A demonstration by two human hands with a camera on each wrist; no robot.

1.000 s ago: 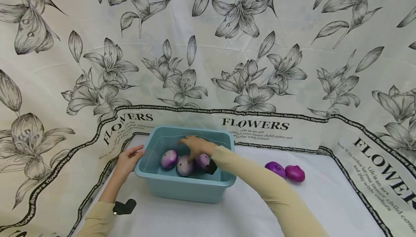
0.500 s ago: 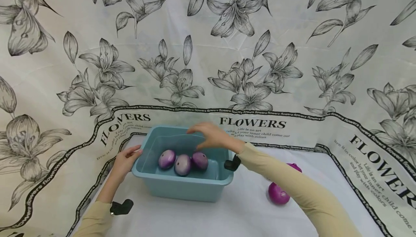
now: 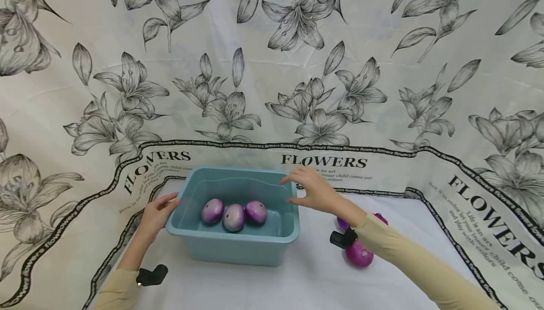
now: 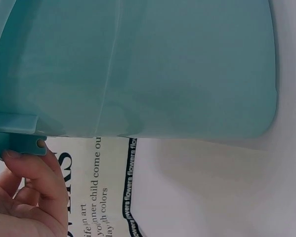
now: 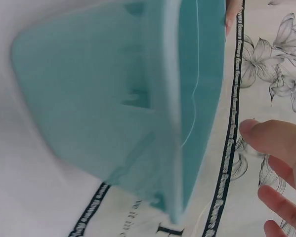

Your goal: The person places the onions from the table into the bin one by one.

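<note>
My left hand holds the left rim of a blue-green plastic tub. The left wrist view shows those fingers curled at the lip of the tub's end. Inside the tub lie a purple onion at left, another onion in the middle and a third onion at right. My right hand is over the tub's right rim, fingers spread and nothing in its grasp. In the right wrist view the fingers of that hand are apart from the tub wall.
To the right on the white tabletop sit a magenta onion, a violet onion and one more onion, partly behind the right forearm. A flower-printed cloth hangs behind the tub.
My right hand has come up out of the tub and moved right to its right rim, empty. The three onions stay in the tub. My left hand keeps to the left rim.
</note>
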